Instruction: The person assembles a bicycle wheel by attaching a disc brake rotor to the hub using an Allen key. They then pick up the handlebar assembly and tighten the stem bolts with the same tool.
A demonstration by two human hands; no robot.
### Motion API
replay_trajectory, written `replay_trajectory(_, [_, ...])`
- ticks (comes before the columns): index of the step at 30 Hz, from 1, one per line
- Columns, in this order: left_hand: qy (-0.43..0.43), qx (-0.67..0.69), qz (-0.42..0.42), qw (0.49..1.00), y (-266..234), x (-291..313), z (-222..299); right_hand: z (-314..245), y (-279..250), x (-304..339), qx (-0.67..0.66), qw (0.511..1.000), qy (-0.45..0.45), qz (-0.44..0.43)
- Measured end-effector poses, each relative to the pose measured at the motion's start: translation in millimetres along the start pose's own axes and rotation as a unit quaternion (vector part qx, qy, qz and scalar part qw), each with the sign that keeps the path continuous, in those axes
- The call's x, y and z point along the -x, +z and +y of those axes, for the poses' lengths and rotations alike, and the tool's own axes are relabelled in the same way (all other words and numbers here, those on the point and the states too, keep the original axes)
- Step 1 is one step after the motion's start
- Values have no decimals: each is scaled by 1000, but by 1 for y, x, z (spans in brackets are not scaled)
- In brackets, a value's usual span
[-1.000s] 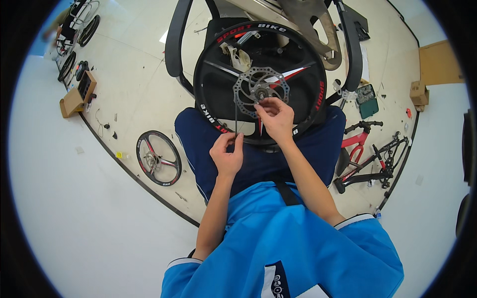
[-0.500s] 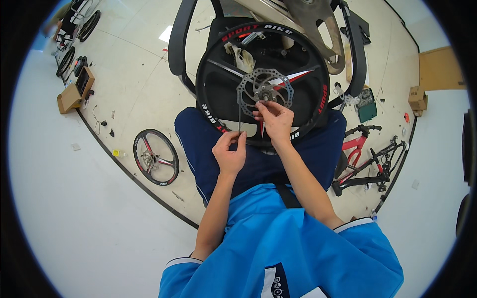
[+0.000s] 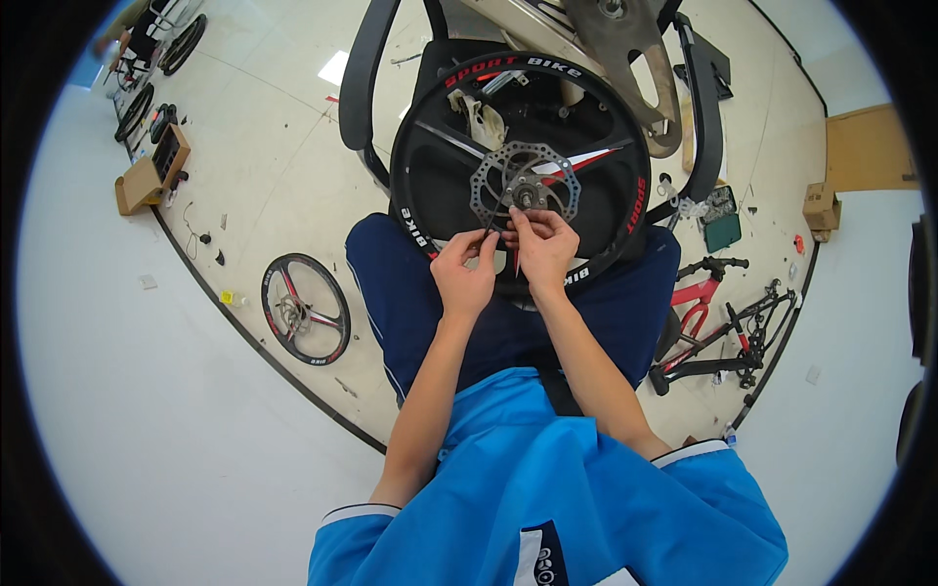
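A black three-spoke bike wheel point(image 3: 418, 127) lies across my lap and the seat of a black chair, its brake disc point(image 3: 561, 168) facing up. Between thumb and fingers, my left hand point(image 3: 463, 275) pinches a thin dark hex key point(image 3: 494, 209), its upper end slanting over the lower left of the disc. My right hand point(image 3: 547, 252) is closed in a pinch at the disc's lower edge, just below the hub point(image 3: 527, 197). Whatever sits in its fingertips is too small to make out. Both hands are close together, and they hide the disc's bottom part.
Chair armrests point(image 3: 358, 88) flank the wheel. A grey metal frame part point(image 3: 625, 59) overhangs its upper right. Another wheel point(image 3: 305, 309) lies on the floor at left, a red-and-black bike frame point(image 3: 699, 303) at right. An opened cardboard box point(image 3: 143, 186) stands far left.
My left hand has moved up and right, closer to my right hand. The hex key has gone from upright to tilted toward the hub. My right hand stays near the hub.
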State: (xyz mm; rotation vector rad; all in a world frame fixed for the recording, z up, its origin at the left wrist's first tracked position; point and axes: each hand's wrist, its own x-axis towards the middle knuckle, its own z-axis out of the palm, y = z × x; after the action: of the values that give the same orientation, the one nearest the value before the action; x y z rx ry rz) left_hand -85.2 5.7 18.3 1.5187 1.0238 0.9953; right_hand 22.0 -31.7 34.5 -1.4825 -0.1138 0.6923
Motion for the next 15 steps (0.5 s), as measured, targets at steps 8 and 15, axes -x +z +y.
replay_trajectory(8, [-52,38,0,998,-28,14,17,7,-7,-4,108,989,-101,-11])
replay_trajectory(15, [51,-114,11,992,-37,35,22,12,-9,-5,172,963,-206,-29])
